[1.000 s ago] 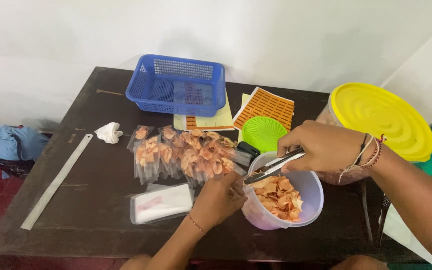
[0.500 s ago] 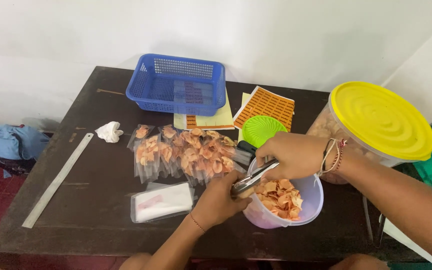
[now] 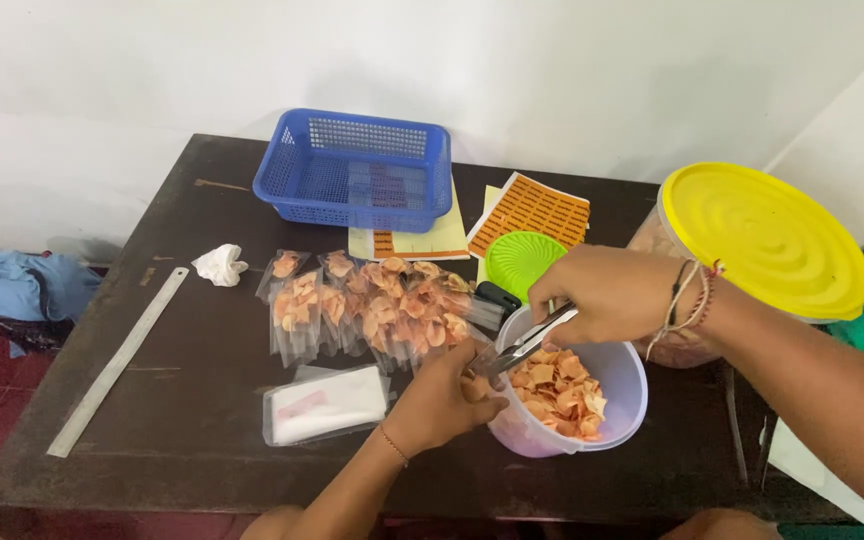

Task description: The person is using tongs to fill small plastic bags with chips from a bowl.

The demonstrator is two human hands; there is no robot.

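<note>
right hand (image 3: 617, 295) clenched around metal tongs (image 3: 530, 342), wrist with thread bracelets, held over the near-left rim of the white plastic tub (image 3: 624, 405). tong tips point down-left, at the tub's left edge, meeting the left hand (image 3: 442, 398). left hand curled at the tub's left side, fingers pinched on something small and clear at the tong tips; most likely a little bag, but cannot tell for sure since the fingers hide it.

tub holds orange chips (image 3: 557, 392), piled in its lower half. tub sits at the front edge of the dark wooden table (image 3: 202, 440).

left of the tub: a spread of small clear packets filled with the same chips (image 3: 367, 308), overlapping in rows. nearer the table's front than those, still left of the tub: a flat stack of empty clear bags (image 3: 327, 404). a small black object (image 3: 497, 297) just behind the tub's left rim, partly hidden. green round lid (image 3: 520, 260) behind the tub. orange label sheets (image 3: 532, 210) farther behind. blue plastic basket (image 3: 357, 172) behind and left of the tub, at the far table edge. big jar with yellow lid (image 3: 762, 235) just right of the tub, behind the right forearm. crumpled white tissue (image 3: 220, 265) and metal ruler (image 3: 117, 362) well left of the tub. blue cloth (image 3: 17, 285) off the table, far left.
</note>
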